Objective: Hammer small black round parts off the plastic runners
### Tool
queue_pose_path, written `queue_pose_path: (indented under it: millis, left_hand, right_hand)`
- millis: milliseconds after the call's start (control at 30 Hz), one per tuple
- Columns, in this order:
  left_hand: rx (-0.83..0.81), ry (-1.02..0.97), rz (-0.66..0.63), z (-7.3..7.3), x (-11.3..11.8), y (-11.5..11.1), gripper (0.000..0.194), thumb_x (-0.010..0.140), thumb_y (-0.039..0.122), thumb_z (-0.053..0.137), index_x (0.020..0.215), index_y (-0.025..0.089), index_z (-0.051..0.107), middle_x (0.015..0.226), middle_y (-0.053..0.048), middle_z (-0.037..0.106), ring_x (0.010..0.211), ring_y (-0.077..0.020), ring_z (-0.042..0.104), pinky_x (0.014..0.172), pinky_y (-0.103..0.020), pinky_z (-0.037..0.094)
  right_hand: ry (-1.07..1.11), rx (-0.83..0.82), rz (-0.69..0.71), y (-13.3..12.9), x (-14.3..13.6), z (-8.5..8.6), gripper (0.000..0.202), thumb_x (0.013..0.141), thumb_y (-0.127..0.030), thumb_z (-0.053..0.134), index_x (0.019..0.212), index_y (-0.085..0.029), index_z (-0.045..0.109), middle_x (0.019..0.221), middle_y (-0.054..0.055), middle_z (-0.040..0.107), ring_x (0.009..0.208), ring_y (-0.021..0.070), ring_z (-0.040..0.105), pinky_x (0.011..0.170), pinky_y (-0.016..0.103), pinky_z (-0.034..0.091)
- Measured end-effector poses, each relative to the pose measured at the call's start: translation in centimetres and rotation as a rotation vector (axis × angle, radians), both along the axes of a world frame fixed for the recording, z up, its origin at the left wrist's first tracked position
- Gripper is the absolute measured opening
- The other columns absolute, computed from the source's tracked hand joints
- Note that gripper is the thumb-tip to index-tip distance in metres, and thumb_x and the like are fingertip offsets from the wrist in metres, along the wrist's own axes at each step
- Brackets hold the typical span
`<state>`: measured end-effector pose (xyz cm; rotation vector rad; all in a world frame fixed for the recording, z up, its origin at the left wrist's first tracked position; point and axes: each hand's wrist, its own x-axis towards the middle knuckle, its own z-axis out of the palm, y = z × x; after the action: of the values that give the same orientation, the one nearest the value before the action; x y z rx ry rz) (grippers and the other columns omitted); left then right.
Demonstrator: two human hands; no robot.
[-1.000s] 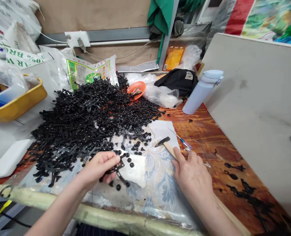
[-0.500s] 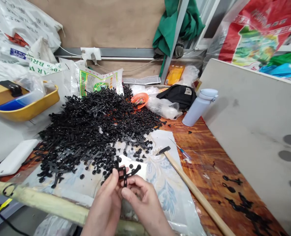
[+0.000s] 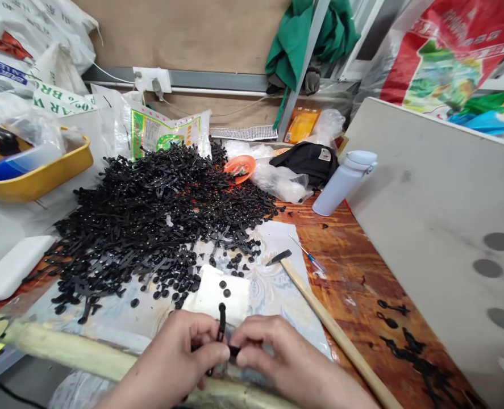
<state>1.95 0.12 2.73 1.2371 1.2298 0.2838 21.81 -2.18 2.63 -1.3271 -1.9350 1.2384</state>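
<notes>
Both hands meet low in the middle of the head view, near the table's front edge. My left hand (image 3: 183, 355) is closed on a black plastic part (image 3: 222, 322), whose narrow arm with a round end sticks up. From the right, the thumb and fingers of my right hand (image 3: 269, 349) pinch another portion of the same part; the fingers hide most of its shape. Just beyond lies a white block (image 3: 209, 295) with a few small black round caps (image 3: 226, 293) on it. A large heap of similar black parts (image 3: 149, 210) spreads behind and to the left.
A hammer (image 3: 315, 307) lies right of my hands, with a screwdriver (image 3: 310, 257) beyond its head. A pale blue bottle (image 3: 341, 184), a black bag (image 3: 309, 165) and an orange dish (image 3: 240, 168) stand farther back. A grey panel (image 3: 430, 199) borders the right side; loose black pieces (image 3: 424, 358) lie beside it.
My hands have drawn lower and nearer to me, turning the black part so its arm points upward. The white block is now more exposed. The view has shifted slightly.
</notes>
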Motion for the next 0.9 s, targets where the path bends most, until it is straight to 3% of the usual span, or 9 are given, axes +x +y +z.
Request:
queue_pose_path:
  millis: [67, 133, 200, 367, 567, 900]
  left_hand:
    - [-0.104, -0.061, 0.118, -0.9, 0.1, 0.0, 0.032, 0.063, 0.044, 0.067, 0.054, 0.019, 0.05, 0.045, 0.003, 0.058, 0.034, -0.0115, 0.048, 0.035, -0.022, 0.035]
    - [-0.149, -0.123, 0.22, -1.8, 0.2, 0.0, 0.038, 0.064, 0.051, 0.066, 0.054, 0.019, 0.05, 0.037, 0.002, 0.055, 0.029, -0.0109, 0.046, 0.032, -0.02, 0.032]
    - [-0.175, -0.177, 0.321, -2.5, 0.3, 0.2, 0.038, 0.068, 0.051, 0.064, 0.053, 0.018, 0.051, 0.032, 0.001, 0.053, 0.027, -0.0104, 0.045, 0.031, -0.019, 0.031]
    - [-0.219, -0.236, 0.571, -3.3, 1.4, 1.0, 0.034, 0.07, 0.043, 0.066, 0.051, 0.018, 0.052, 0.032, 0.001, 0.053, 0.027, -0.0104, 0.046, 0.031, -0.019, 0.033]
    - [-0.205, -0.26, 0.747, -3.1, 2.4, 1.5, 0.031, 0.062, 0.039, 0.074, 0.056, 0.018, 0.051, 0.044, 0.003, 0.06, 0.03, -0.0104, 0.049, 0.03, -0.02, 0.036]
    - [-0.214, -0.231, 0.835, -3.3, 2.5, 1.0, 0.03, 0.058, 0.035, 0.077, 0.061, 0.017, 0.053, 0.046, 0.002, 0.06, 0.031, -0.0117, 0.05, 0.029, -0.02, 0.037]
  right_hand:
    - [-0.174, 0.048, -0.161, 1.2, 2.1, -0.4, 0.017, 0.089, -0.028, 0.05, 0.089, -0.023, 0.066, 0.088, 0.002, 0.068, 0.084, 0.0196, 0.062, 0.075, 0.029, 0.047]
    - [-0.565, 0.118, -0.472, 2.3, 4.5, -1.3, 0.023, 0.091, -0.032, 0.045, 0.094, -0.019, 0.064, 0.096, 0.009, 0.066, 0.092, 0.026, 0.06, 0.076, 0.036, 0.046]
    - [-0.887, 0.059, -0.598, 3.1, 6.3, -2.6, 0.021, 0.087, -0.031, 0.053, 0.097, -0.014, 0.061, 0.099, 0.014, 0.062, 0.096, 0.031, 0.058, 0.076, 0.039, 0.046]
    - [-0.988, 0.044, -0.588, 3.3, 6.6, -5.0, 0.013, 0.089, -0.02, 0.046, 0.095, -0.013, 0.056, 0.098, 0.013, 0.06, 0.095, 0.0268, 0.058, 0.078, 0.034, 0.043]
    - [-1.064, 0.127, -0.594, 3.1, 5.7, -5.4, 0.014, 0.09, -0.019, 0.043, 0.095, -0.012, 0.054, 0.098, 0.015, 0.059, 0.093, 0.0277, 0.057, 0.077, 0.034, 0.042]
    - [-1.058, 0.141, -0.618, 3.1, 6.0, -5.8, 0.01, 0.089, -0.021, 0.049, 0.093, -0.014, 0.054, 0.093, 0.011, 0.058, 0.09, 0.0261, 0.055, 0.076, 0.033, 0.041]
